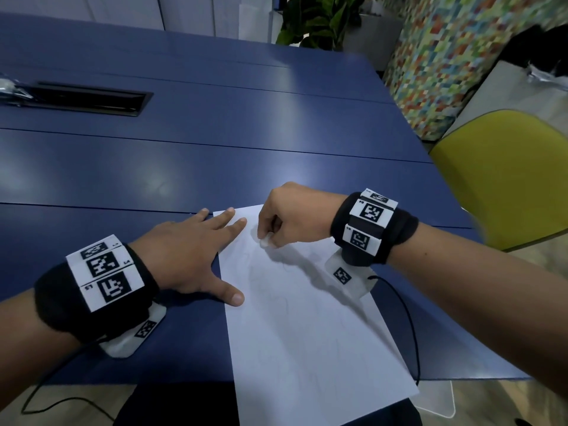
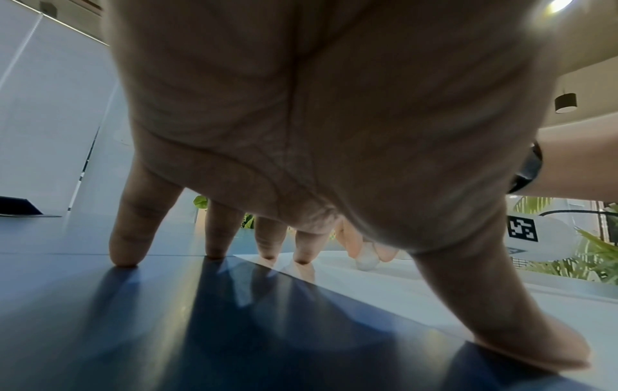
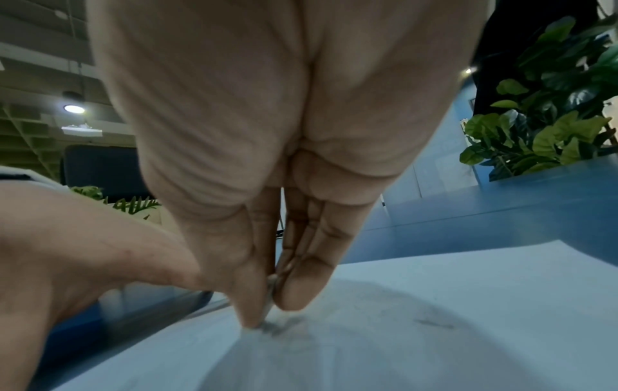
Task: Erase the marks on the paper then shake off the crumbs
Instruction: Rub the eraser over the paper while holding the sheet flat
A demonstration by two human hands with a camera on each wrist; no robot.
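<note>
From the head camera, the paper [image 1: 307, 318] lay on the blue table [image 1: 153, 167]; the left hand [image 1: 184, 256] pressed its edge with fingers spread flat, while the right hand [image 1: 285, 216] pinched a white eraser [image 1: 266, 241] against it. The left wrist camera showed splayed fingertips [image 2: 302, 254] on the sheet's edge. The right wrist camera showed thumb and fingers [image 3: 301, 285] closed narrowly around the eraser over grey marks [image 3: 281, 328].

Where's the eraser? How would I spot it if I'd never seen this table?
Find the big dark blue table, then the white sheet of paper at its near edge. Near the sheet's far end, the right hand pinches a small whitish eraser, the only thing pressed onto the paper besides fingers.
</note>
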